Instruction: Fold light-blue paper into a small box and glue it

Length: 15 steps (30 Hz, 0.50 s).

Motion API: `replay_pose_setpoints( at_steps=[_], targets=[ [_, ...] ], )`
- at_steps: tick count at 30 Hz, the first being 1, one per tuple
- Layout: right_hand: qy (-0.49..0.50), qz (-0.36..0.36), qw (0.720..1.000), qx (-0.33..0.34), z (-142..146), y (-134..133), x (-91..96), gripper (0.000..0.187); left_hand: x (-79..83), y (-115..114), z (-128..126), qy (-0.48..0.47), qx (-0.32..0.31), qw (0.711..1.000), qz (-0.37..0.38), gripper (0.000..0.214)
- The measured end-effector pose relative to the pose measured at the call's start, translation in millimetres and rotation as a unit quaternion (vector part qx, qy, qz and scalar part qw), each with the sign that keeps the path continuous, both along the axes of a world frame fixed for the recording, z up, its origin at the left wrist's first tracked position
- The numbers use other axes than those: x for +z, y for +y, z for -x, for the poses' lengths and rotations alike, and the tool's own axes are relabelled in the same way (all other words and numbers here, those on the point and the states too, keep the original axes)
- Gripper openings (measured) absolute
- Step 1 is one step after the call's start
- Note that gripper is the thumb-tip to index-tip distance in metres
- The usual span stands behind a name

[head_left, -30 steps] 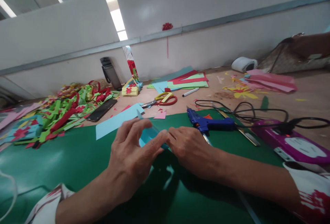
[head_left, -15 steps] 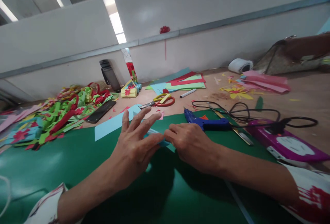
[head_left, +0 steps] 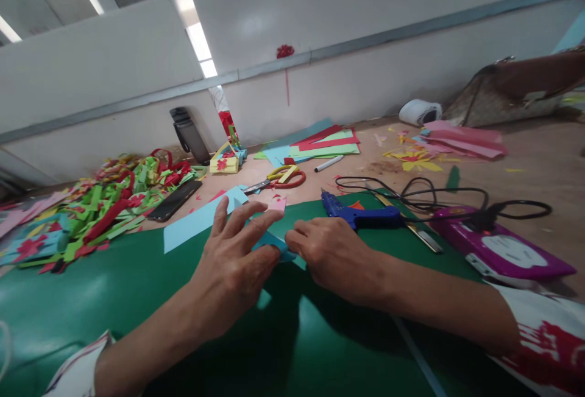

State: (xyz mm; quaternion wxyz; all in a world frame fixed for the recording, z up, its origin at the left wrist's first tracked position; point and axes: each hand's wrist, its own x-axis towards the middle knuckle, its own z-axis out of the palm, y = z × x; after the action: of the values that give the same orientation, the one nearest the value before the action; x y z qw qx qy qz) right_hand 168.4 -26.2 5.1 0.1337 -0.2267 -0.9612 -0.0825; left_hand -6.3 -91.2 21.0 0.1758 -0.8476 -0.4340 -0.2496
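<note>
- The left hand (head_left: 237, 263) comes in from the lower left of the frame, back upward, fingers spread and raised, thumb against the blue paper (head_left: 274, 242)
- The right hand (head_left: 331, 257) reaches in from the lower right, fingers curled and bunched at the paper's right end; from where I stand I can't tell whether they pinch it
- The paper sits mid-frame between both hands, over the green mat (head_left: 137, 305)
- What shows of it slants down toward the right; the left hand hides its full long axis
- It's plain blue, darker where shaded
</note>
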Motion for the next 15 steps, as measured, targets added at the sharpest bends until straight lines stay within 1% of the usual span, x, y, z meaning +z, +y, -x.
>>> replay_pose_setpoints(
  at_steps=[5, 8, 10, 12, 15],
  targets=[
    [0.021, -0.003, 1.000, 0.012, -0.9, 1.2, 0.5, 0.016, 0.7, 1.8, -0.6, -0.012, -0.034, 0.999, 0.009, 0.014],
    [0.068, 0.014, 0.997, 0.024, -2.3, 2.7, -3.1, 0.015, -0.3, 2.8, -0.4, -0.043, -0.045, 0.998, 0.019, 0.014],
    [0.115, 0.051, 0.992, 0.034, -3.0, 3.5, -6.9, 0.017, -1.5, 3.3, -0.2, -0.067, -0.044, 0.997, 0.022, 0.014],
    [0.160, 0.103, 0.981, 0.044, -3.2, 3.8, -10.9, 0.019, -2.8, 3.6, 0.0, -0.087, -0.042, 0.995, 0.019, 0.014],
    [0.222, 0.177, 0.957, 0.054, -2.1, 3.2, -14.8, 0.014, -4.1, 3.4, -0.1, -0.109, -0.037, 0.993, 0.016, 0.015]
  ],
)
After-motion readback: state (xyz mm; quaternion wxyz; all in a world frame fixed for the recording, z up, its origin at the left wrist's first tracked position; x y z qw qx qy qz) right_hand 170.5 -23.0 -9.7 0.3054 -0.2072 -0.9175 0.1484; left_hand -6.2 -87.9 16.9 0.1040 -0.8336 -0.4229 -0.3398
